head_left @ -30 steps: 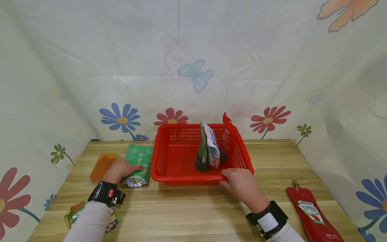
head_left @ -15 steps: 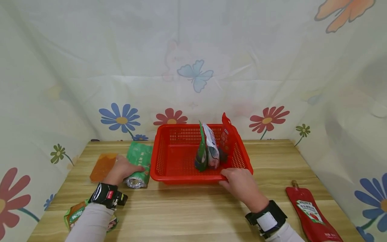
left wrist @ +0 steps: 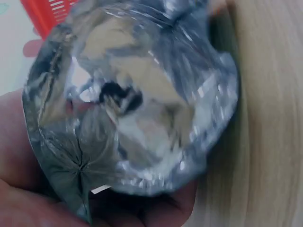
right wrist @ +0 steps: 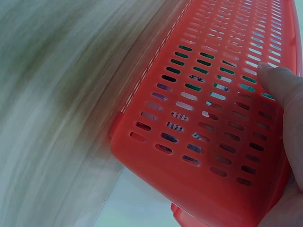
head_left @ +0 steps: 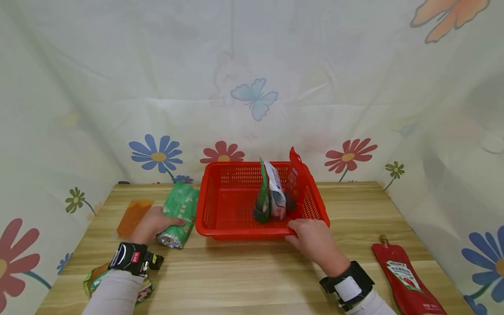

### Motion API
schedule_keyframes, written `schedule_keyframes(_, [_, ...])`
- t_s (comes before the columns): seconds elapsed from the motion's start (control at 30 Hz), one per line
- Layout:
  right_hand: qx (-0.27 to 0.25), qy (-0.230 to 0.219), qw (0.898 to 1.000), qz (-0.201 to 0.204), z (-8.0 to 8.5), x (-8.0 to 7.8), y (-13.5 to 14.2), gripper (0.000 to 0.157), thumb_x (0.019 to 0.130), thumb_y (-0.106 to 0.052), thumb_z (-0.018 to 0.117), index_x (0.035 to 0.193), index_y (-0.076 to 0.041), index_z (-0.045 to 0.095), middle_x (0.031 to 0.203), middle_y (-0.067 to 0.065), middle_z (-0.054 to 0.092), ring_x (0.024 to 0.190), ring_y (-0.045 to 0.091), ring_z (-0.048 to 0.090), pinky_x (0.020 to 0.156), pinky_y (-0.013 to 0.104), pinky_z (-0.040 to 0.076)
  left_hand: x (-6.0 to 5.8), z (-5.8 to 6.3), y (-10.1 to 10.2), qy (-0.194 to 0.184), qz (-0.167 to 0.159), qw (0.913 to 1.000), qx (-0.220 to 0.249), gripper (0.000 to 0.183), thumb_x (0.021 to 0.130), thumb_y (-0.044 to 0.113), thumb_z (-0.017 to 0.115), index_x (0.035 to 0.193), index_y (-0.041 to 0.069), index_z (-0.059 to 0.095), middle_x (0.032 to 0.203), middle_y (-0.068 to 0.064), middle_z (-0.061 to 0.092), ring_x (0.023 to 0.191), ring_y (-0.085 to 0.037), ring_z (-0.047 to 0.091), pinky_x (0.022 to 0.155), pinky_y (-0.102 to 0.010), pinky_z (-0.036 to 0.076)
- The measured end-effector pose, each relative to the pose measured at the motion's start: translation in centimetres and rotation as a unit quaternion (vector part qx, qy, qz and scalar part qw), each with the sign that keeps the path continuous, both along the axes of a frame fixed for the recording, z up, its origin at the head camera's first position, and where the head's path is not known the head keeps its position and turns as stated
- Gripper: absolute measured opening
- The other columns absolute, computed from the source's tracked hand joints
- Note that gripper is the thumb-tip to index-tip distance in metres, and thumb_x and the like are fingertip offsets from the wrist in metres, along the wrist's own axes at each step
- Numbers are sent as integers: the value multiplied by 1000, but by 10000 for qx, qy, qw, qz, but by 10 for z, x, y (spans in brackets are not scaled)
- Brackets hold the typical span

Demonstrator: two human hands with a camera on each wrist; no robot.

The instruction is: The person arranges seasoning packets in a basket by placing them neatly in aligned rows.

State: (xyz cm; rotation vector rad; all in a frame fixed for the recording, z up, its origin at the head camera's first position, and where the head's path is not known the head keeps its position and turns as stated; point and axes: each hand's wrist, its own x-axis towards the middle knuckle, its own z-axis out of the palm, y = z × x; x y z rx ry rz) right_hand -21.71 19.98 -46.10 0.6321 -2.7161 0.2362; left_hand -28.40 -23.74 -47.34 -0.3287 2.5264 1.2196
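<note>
My left hand (head_left: 159, 222) grips a green foil pouch (head_left: 182, 203) left of the basket, its thumb over the top face and its fingers beneath. In the left wrist view the pouch's silver foil end (left wrist: 132, 104) fills most of the picture, with fingers (left wrist: 165, 210) curled under it. The red plastic basket (head_left: 236, 232) stands in the middle of the table. My right hand (head_left: 313, 238) holds its near rim at the right corner; the thumb (right wrist: 272, 78) lies against the slotted wall in the right wrist view. Three packets stand inside: a green one (head_left: 263, 194), a white one (head_left: 277, 190) and a red one (head_left: 297, 181).
An orange-brown flat packet (head_left: 134, 216) lies left of my left hand. Partly under the left forearm is a green and brown packet (head_left: 96, 280). A red Heinz spouted pouch (head_left: 405, 275) lies at the right. Patterned cloth (head_left: 252, 122) encloses the table's back and sides.
My left hand has closed further around the green pouch. The pouch has tilted, its foil end shifting left and towards me. My right hand and the basket stay put.
</note>
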Motion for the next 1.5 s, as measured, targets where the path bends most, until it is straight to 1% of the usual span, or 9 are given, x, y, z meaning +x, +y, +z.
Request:
schedule_keyframes(0.2, [7,39,10000,9,-1,-1,1,21,78,-30,90,83,-18,74,72,-6,71,61,8,58,62,27,53,4,1,-3,193,124,9997,40,73,81,27,86,132,-11,51,116,-25,68,92,-29,68,79,-37,58])
schedule_keyframes(0.43, [41,58,10000,44,0,-1,1,21,78,-29,90,82,-18,73,70,-6,69,60,8,57,59,26,50,18,0,-8,661,434,9969,-32,75,84,32,85,136,-9,50,121,-27,66,94,-31,68,77,-36,59])
schedule_keyframes(0.87, [-101,46,9999,44,-2,0,2,22,78,-33,89,88,-18,77,75,-7,72,63,7,58,65,27,55,47,38,4,1423,1005,9845,198,81,85,44,83,139,-4,48,123,-25,63,89,-24,70,70,-29,60])
schedule_keyframes(1.0, [-128,11,9999,28,0,-1,1,22,78,-36,89,86,-20,77,71,-9,69,61,5,54,61,24,50,56,48,12,1470,1172,9810,487,84,83,48,84,142,1,46,128,-21,62,96,-23,69,75,-29,62])
schedule_keyframes(1.13, [-313,-423,9986,-43,5,-1,-1,26,78,-46,88,86,-23,77,65,-15,62,60,4,49,58,21,42,64,57,23,1622,1133,9770,793,82,82,48,85,141,4,47,129,-18,63,96,-18,69,76,-27,61])
schedule_keyframes(1.23, [-587,-947,9937,-145,12,2,-4,31,79,-51,85,94,-24,79,71,-15,66,64,4,51,60,22,42,70,63,33,1714,909,9751,1075,80,83,44,85,141,5,47,129,-18,64,93,-14,70,77,-26,62])
schedule_keyframes(1.33, [-1028,-1322,9857,-181,18,7,-11,41,81,-54,82,107,-23,79,90,-10,75,76,6,60,70,25,53,75,66,44,1781,669,9726,1336,76,83,39,86,140,5,47,127,-17,65,91,-12,71,77,-25,61])
schedule_keyframes(1.43, [-1877,-1551,9699,40,22,15,-23,44,85,-52,79,118,-22,77,109,-5,78,93,10,67,85,34,60,82,67,59,1790,463,9686,1661,73,83,33,87,138,6,49,126,-17,66,93,-13,72,78,-26,62])
schedule_keyframes(1.5, [-2566,-1637,9521,293,24,21,-34,40,88,-48,77,121,-23,75,116,-5,77,102,13,70,92,38,60,87,67,72,1769,310,9648,1920,70,82,29,88,137,7,51,125,-16,68,95,-16,72,79,-28,62])
